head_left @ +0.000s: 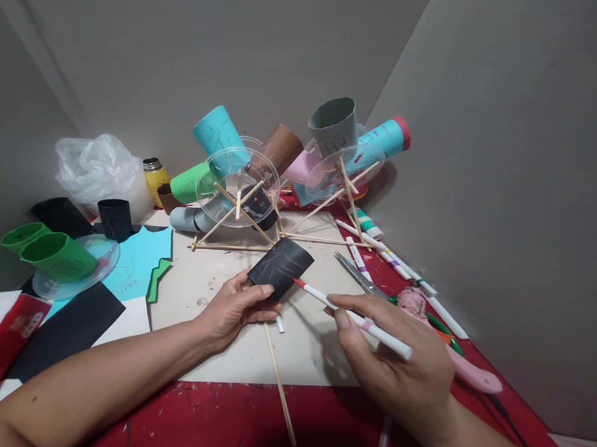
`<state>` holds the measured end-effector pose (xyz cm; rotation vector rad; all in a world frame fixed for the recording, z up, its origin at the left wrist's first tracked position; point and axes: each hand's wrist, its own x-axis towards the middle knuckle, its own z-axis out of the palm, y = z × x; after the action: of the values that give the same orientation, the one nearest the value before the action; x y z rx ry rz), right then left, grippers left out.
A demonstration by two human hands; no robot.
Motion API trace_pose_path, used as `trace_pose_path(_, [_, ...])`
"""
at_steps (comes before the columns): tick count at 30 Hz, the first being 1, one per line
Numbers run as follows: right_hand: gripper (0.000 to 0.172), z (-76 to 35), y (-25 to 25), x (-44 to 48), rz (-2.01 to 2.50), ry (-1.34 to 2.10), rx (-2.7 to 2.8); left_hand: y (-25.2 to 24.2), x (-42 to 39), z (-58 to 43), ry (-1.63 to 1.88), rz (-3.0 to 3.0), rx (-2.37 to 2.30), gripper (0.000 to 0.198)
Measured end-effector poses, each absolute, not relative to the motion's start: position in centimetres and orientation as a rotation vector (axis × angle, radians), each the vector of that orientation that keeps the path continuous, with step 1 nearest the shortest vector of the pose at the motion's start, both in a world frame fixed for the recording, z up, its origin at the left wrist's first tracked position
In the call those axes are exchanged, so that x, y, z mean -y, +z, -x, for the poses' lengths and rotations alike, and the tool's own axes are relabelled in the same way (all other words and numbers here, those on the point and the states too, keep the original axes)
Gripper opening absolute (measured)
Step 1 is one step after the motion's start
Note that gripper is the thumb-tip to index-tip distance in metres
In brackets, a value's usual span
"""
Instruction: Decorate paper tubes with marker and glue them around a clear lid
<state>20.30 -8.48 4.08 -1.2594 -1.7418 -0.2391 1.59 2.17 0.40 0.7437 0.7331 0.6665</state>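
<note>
Between the thumb and fingers of my left hand [240,303] is a black paper tube [283,263], tilted, with faint drawn lines on its side. My right hand [395,355] grips a white marker [353,313] whose red tip is at the tube's right side; I cannot tell whether it touches. Behind the tube stands a frame of wooden sticks [240,246] with clear plastic discs [205,205]. Blue [220,137], brown [280,148] and green [193,182] paper tubes are fixed around the left disc. A grey tube [333,125] sits by the right disc.
Scissors [356,274] and several markers [395,265] lie along the right side. At left are green paper cups [63,256], blue paper [150,258] and black paper [69,335]. A plastic bag [100,174] and yellow bottle [156,181] stand behind. Loose sticks [279,384] cross the front edge.
</note>
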Motion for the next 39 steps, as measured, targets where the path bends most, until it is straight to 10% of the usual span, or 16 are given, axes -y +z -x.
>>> trace_pose_path(39, [0.016, -20.21, 4.63, 8.64, 1.233, -0.155, 1.764, 0.46, -1.98, -1.66, 0.635, -0.779, -0.74, 0.06])
